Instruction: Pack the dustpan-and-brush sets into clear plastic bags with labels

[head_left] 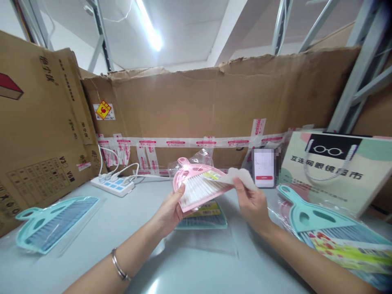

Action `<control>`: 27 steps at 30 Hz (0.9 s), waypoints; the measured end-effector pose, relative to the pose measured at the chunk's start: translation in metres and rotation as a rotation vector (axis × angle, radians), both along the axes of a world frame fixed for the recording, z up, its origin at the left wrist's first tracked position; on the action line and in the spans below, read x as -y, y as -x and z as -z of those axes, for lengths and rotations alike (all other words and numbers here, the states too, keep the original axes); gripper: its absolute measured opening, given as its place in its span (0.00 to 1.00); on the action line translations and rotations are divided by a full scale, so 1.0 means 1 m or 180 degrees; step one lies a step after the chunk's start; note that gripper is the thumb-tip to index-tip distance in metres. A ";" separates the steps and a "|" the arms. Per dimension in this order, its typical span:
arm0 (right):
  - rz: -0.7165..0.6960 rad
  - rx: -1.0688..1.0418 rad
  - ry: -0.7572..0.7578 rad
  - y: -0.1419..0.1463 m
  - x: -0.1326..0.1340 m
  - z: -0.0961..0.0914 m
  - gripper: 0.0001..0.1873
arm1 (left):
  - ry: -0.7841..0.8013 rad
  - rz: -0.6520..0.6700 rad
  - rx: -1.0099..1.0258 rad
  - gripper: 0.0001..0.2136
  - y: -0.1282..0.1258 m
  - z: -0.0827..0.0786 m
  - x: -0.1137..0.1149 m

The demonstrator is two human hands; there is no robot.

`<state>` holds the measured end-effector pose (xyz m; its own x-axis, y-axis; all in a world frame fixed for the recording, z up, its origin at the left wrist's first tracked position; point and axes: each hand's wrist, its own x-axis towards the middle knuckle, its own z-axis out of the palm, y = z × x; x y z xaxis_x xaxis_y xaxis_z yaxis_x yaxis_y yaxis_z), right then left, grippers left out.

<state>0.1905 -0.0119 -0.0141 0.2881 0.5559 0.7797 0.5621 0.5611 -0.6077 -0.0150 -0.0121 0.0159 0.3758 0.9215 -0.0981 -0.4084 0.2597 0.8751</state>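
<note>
A pink dustpan with a white-bristled brush is raised above the table in a clear plastic bag. My left hand is closed around its lower left edge, thumb on top. My right hand pinches a white card strip whose left end lies across the bristles, beside a small yellow-green printed patch. Whether strip and patch are one piece I cannot tell. Beneath, partly covered, lies a teal dustpan set with a yellow label, on a clear bag.
Another teal dustpan lies at left; bagged sets, a teal dustpan uppermost, are at right. Behind stand a power strip, an upright phone, a paper bag and a large cardboard box. Metal shelf posts flank the table.
</note>
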 end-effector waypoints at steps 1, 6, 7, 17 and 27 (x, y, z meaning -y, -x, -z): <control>-0.0087 0.0284 -0.0064 0.000 0.000 0.000 0.18 | -0.0026 0.0009 -0.0006 0.21 0.000 0.000 0.000; -0.0642 0.1893 -0.0072 0.003 0.003 0.003 0.20 | -0.0205 0.0161 0.0043 0.23 -0.001 0.001 0.000; -0.0603 0.2094 0.0050 0.005 0.004 0.004 0.22 | -0.0196 0.0169 0.0061 0.24 -0.002 0.002 0.000; 0.0106 0.2818 0.1336 0.038 0.018 0.023 0.53 | -0.0415 0.0283 -0.0195 0.25 -0.019 0.021 0.009; -0.0087 0.2502 0.0198 0.028 0.020 0.006 0.35 | -0.0050 -0.0040 -0.0053 0.16 -0.012 0.008 0.006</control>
